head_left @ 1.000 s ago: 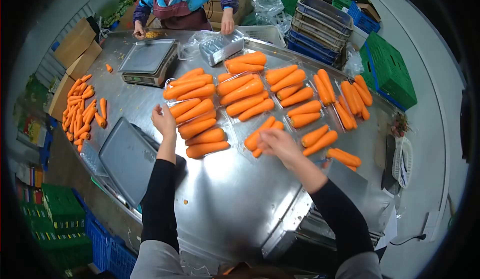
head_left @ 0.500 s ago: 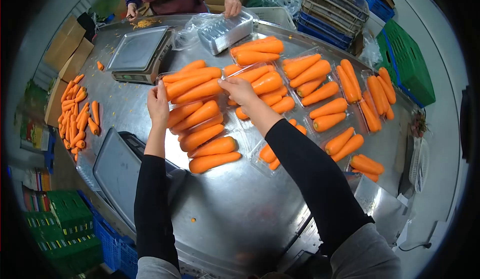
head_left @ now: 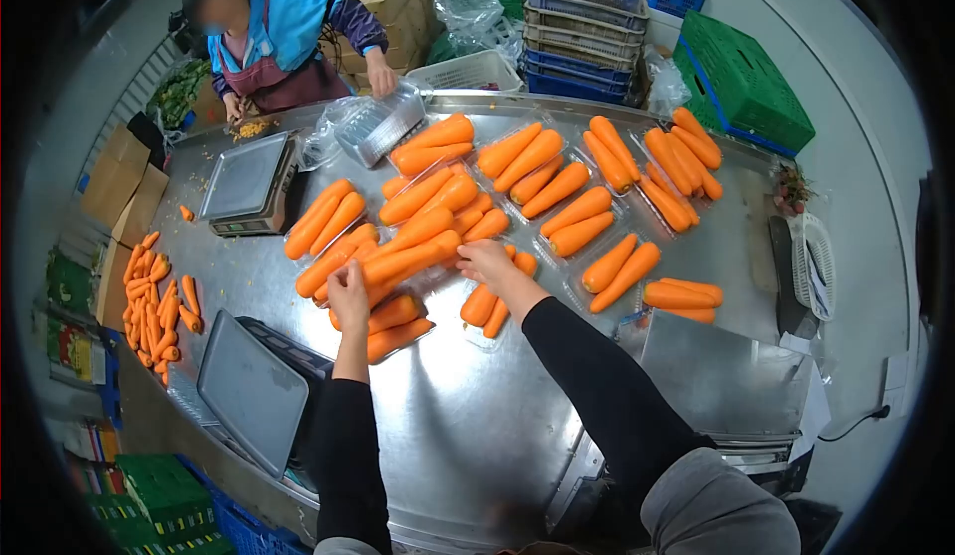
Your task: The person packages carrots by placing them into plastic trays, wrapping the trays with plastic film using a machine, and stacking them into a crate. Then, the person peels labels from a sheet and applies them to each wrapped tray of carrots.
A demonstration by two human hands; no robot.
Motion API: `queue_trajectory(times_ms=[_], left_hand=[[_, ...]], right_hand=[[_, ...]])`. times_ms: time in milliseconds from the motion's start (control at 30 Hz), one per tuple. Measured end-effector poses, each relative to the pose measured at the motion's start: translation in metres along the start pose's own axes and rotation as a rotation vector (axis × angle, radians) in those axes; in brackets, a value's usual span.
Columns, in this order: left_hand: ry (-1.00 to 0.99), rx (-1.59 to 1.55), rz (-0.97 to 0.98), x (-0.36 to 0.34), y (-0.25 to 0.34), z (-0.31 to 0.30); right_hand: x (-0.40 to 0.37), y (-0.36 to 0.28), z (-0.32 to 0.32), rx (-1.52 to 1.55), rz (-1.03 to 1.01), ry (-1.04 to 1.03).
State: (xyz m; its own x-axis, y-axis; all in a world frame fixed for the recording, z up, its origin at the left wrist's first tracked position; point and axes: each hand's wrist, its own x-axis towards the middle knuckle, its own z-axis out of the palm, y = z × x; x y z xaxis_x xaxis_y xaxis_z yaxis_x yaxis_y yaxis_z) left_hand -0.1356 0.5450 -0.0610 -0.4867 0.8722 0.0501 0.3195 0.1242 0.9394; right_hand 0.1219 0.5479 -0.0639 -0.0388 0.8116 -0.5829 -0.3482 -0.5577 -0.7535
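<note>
My left hand [head_left: 348, 291] and my right hand [head_left: 487, 260] grip the two ends of a clear plastic tray of carrots [head_left: 413, 254], held just above the steel table [head_left: 468, 406]. The tray hangs over other filled trays, one right below it [head_left: 398, 326] and one by my right hand [head_left: 487, 306]. More clear trays of large orange carrots [head_left: 557, 192] lie in rows across the middle and far side of the table.
A scale [head_left: 254, 386] stands at the near left, another scale [head_left: 249, 182] farther back. Loose small carrots [head_left: 154, 301] lie at the left edge. A co-worker's hand [head_left: 378, 83] rests on a stack of empty trays [head_left: 373, 122]. Stacked crates [head_left: 577, 18] and a green crate [head_left: 746, 78] stand behind.
Both hands took hold of a far tray of carrots and have drawn it toward me over the nearer trays. The view has tilted up and the co-worker shows more.
</note>
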Motion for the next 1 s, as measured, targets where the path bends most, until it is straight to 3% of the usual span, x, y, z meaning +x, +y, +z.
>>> queue_trajectory(times_ms=[167,233,300,367,433,467,533,667,733,900,933,967,1000], left_hand=[[0.094,-0.154,0.023,-0.035,0.007,0.008],[0.061,-0.253,-0.012,-0.049,0.001,0.009],[0.104,-0.254,0.056,-0.065,0.012,0.01],[0.046,-0.232,-0.001,-0.087,0.032,0.007],[0.024,-0.366,0.031,-0.112,0.049,0.011],[-0.008,-0.416,0.029,-0.133,0.078,0.015],[-0.225,-0.403,0.012,-0.178,0.118,0.017],[-0.602,-0.401,-0.067,-0.282,0.174,0.053],[-0.768,-0.29,-0.052,-0.333,0.187,0.076],[-0.854,-0.023,0.352,-0.44,0.189,0.136],[-0.858,0.102,0.483,-0.457,0.193,0.141],[-0.879,0.206,0.448,-0.473,0.212,0.137],[-0.827,0.251,0.589,-0.485,0.201,0.145]], right_hand=[[0.002,-0.011,-0.007,0.281,-0.089,-0.103],[0.007,-0.012,-0.017,0.204,-0.11,-0.228],[-0.014,-0.022,-0.024,0.193,-0.074,-0.133],[-0.043,-0.032,-0.04,0.095,-0.098,-0.107],[-0.092,-0.05,-0.066,0.103,-0.119,-0.021],[-0.12,-0.059,-0.087,0.021,-0.173,-0.103],[-0.183,-0.068,-0.131,-0.069,-0.232,-0.136],[-0.335,-0.064,-0.226,-0.225,-0.267,0.144],[-0.402,-0.048,-0.268,-0.251,-0.176,0.267],[-0.487,0.017,-0.372,-0.319,-0.134,0.528],[-0.497,0.03,-0.388,-0.401,-0.167,0.558],[-0.504,0.041,-0.398,-0.486,-0.205,0.567],[-0.516,0.047,-0.405,-0.683,-0.23,0.62]])
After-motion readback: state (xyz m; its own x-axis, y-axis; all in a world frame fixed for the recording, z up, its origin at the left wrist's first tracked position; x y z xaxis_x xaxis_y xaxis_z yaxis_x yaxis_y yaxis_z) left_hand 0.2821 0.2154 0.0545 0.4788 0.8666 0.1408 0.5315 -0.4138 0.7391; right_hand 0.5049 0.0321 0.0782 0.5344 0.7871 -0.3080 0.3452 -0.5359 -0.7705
